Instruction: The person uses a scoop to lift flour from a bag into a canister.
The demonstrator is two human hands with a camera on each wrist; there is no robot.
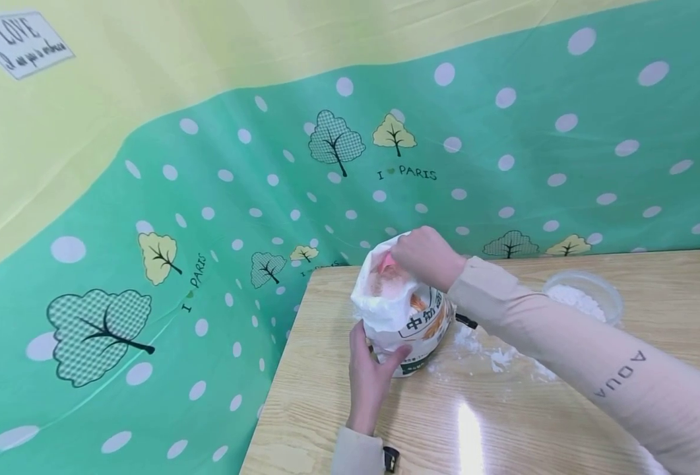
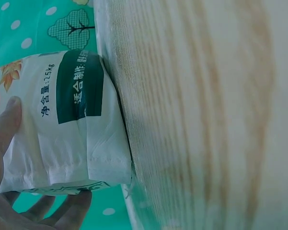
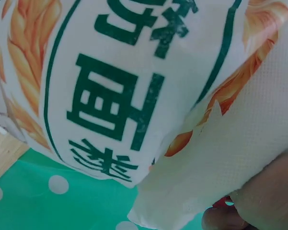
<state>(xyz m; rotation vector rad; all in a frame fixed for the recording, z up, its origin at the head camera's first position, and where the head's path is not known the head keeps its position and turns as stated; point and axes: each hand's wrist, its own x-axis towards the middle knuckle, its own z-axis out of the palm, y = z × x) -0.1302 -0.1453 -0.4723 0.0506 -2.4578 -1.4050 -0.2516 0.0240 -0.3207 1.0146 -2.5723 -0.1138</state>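
Observation:
A white flour bag (image 1: 385, 316) with green lettering stands on the table, its top open and folded outward. My left hand (image 1: 370, 376) grips the bag low on its near side; in the left wrist view the thumb (image 2: 8, 122) presses the printed front and the fingers (image 2: 76, 208) reach round the side. My right hand (image 1: 423, 254) is over the bag's mouth, holding a pink-red tool (image 1: 387, 262) that points down inside. Only a bit of red (image 3: 224, 201) shows by the fingers in the right wrist view, so the tool's working end is hidden.
A clear round bowl (image 1: 607, 300) with white flour (image 1: 575, 300) in it stands behind my right forearm. Spilled flour (image 1: 501, 358) lies on the wooden table (image 1: 302, 396) right of the bag. A small black object (image 1: 466, 321) sits beside the bag. Green dotted cloth (image 1: 219, 218) hangs behind.

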